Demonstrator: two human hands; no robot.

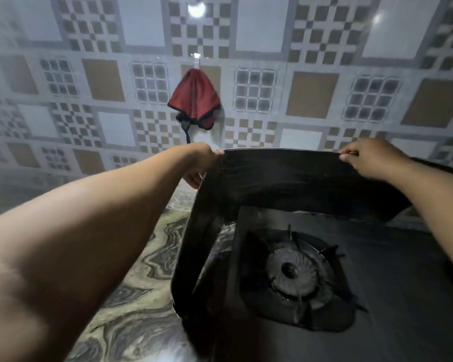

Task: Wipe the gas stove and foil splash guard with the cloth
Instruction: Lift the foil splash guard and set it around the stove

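Observation:
A dark foil splash guard (285, 184) stands bent around the back and left side of the black gas stove (392, 270). My left hand (199, 163) grips the guard's top edge at its left corner. My right hand (372, 159) pinches the same top edge further right. The stove's burner (292, 271) with its pan supports shows below the guard. A red cloth (194, 99) with a dark trim hangs from a hook on the tiled wall, above and between my hands; neither hand touches it.
The stove sits on a marbled stone counter (131, 296) that extends to the left. A patterned tiled wall (311, 92) rises right behind the guard. A dark strap (186, 131) dangles under the red cloth.

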